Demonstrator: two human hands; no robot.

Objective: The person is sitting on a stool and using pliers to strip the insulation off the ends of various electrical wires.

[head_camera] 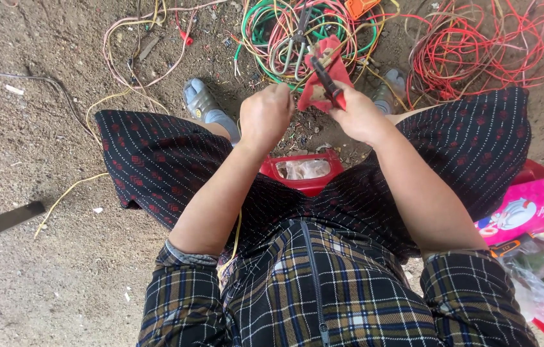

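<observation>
The red container (pixel 302 171) sits between the knees, its middle clear over a pale lining. Around it spreads a black skirt (pixel 156 160) dotted with small red marks and fine white dashes. Below it, a shirt (pixel 323 295) is checked in navy, brown and white. Above it, the tool (pixel 331 87) has red handles with a red rag (pixel 315 80) around them. Farther above lies a green, yellow and red wire tangle (pixel 285 32); to the container's upper right, a red wire coil (pixel 484 51). To its right lies a pink box (pixel 526 209). The dirt floor (pixel 40 128) is grey-brown.
</observation>
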